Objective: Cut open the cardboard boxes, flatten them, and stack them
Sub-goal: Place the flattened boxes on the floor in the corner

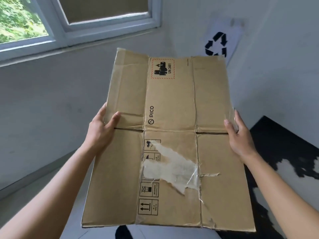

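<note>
A flattened brown cardboard box (170, 104) fills the middle of the head view, held up in the air in front of me. It shows a PICO logo, a UN 3481 battery label, handling symbols and a torn white patch with loose clear tape. My left hand (101, 128) grips its left edge, thumb on the top face and fingers underneath. My right hand (240, 135) grips the right edge the same way, at about the same height. No cutting tool is in view.
A white sheet with a black recycling symbol (216, 44) hangs on the wall behind the box. A window (72, 23) sits at the upper left above a pale wall. A black and white patterned surface (283, 152) lies at the lower right.
</note>
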